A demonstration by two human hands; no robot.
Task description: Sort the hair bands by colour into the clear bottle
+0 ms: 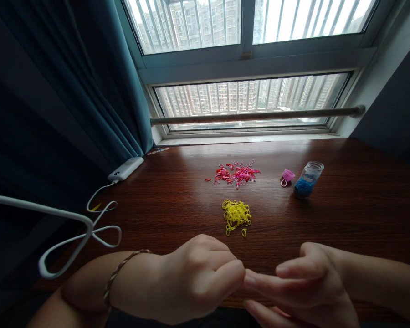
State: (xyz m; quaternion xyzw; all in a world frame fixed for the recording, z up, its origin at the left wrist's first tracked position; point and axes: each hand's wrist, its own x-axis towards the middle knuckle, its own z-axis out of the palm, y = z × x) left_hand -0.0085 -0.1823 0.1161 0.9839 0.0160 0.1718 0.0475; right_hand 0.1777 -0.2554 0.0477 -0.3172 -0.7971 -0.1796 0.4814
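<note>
My left hand point(205, 278) is closed near the table's front edge, knuckles up, with a braided cord bracelet point(114, 273) at its wrist. Anything inside its curled fingers is hidden. My right hand point(310, 287) has its fingers stretched out and its thumb apart; one fingertip touches the left hand's fingers. No object shows in it. Just beyond the hands lies a pile of small yellow rubber bands point(237, 214), with one loose band point(244, 233) beside it. Farther back is a spread-out pile of pink and red rubber bands point(239, 174).
A clear jar point(308, 180) with blue contents stands at the right, beside a small pink object point(287, 176) with a loop. At the back left lies a white power bank point(125, 169) with a white cable point(104, 209). Beyond the wooden table point(177, 196) is a window point(253, 95); a blue curtain point(99, 77) hangs left.
</note>
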